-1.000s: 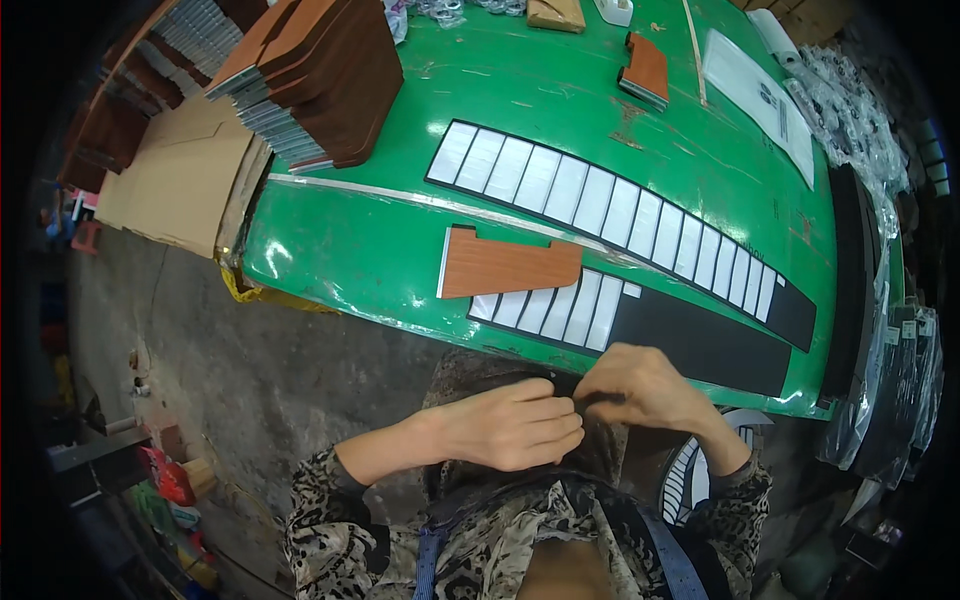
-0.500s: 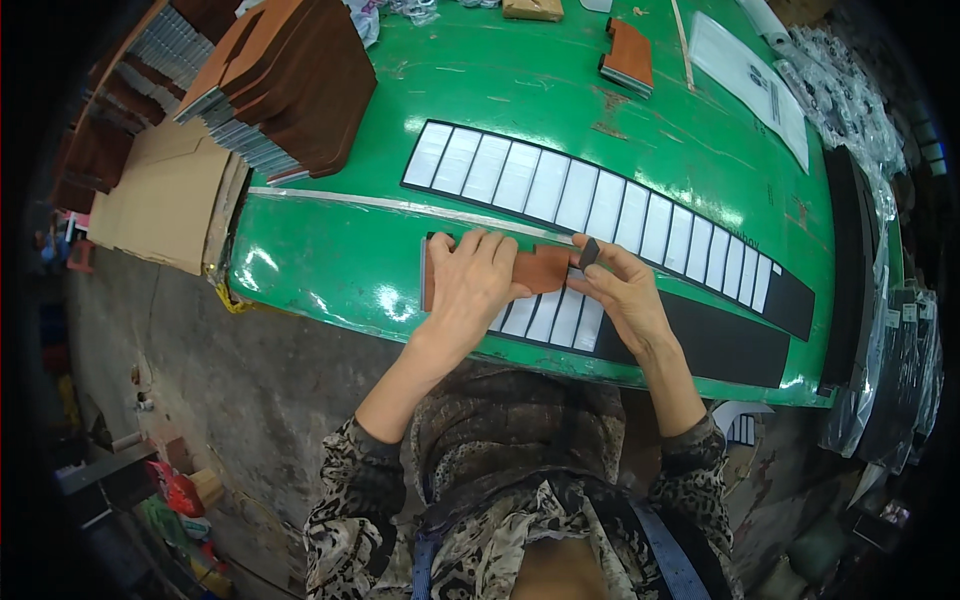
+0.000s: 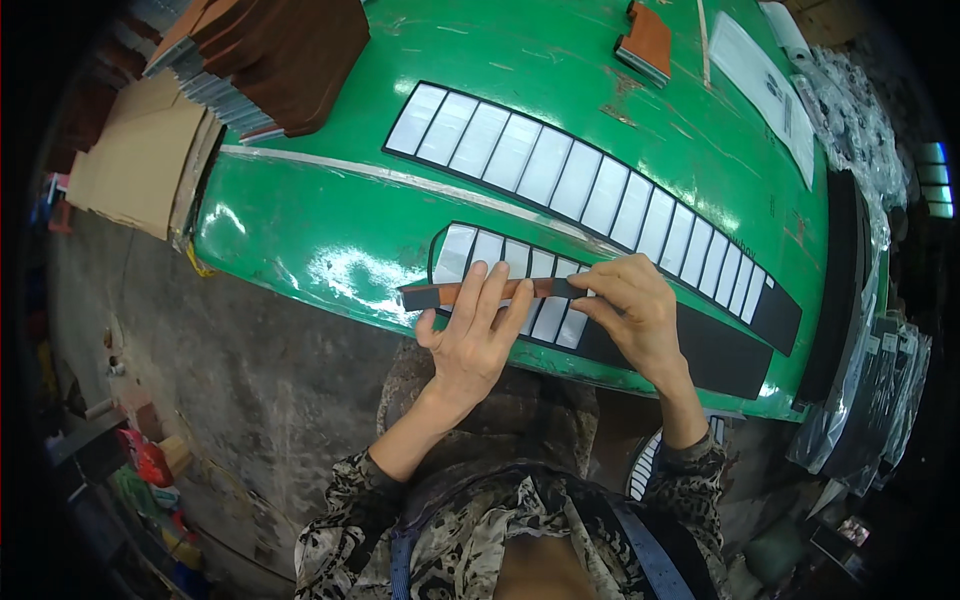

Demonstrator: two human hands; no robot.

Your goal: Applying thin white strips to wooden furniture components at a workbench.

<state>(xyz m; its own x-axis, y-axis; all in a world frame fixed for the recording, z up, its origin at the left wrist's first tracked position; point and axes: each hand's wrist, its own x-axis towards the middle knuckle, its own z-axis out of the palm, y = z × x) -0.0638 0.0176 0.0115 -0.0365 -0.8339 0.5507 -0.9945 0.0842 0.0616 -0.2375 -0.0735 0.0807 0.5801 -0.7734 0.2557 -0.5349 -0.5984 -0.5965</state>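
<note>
My left hand (image 3: 468, 340) grips a brown wood-coloured panel (image 3: 450, 293), tilted so its narrow edge faces up. A dark grey pad (image 3: 421, 298) covers the left end of that edge. At the right end, my right hand (image 3: 632, 300) pinches a small dark pad (image 3: 563, 288) against the panel, thumb and fingertips together. Beneath my hands lies a black backing sheet (image 3: 700, 350) with a row of whitish strips (image 3: 456, 250) on its left part. Beyond it is a second, longer black sheet with whitish strips (image 3: 540, 160).
A tall stack of brown panels (image 3: 290, 60) stands at the left of the green table (image 3: 290, 215), beside cardboard (image 3: 135, 165). Another small brown piece (image 3: 645, 45) lies at the back right, near a plastic-wrapped sheet (image 3: 765, 90). Wrapped dark boards (image 3: 850, 400) stand past the right edge.
The panel has turned from lying flat to edge-up and come nearer to me. The small dark pad in my right hand has moved onto the panel's right end. My view has shifted slightly.
</note>
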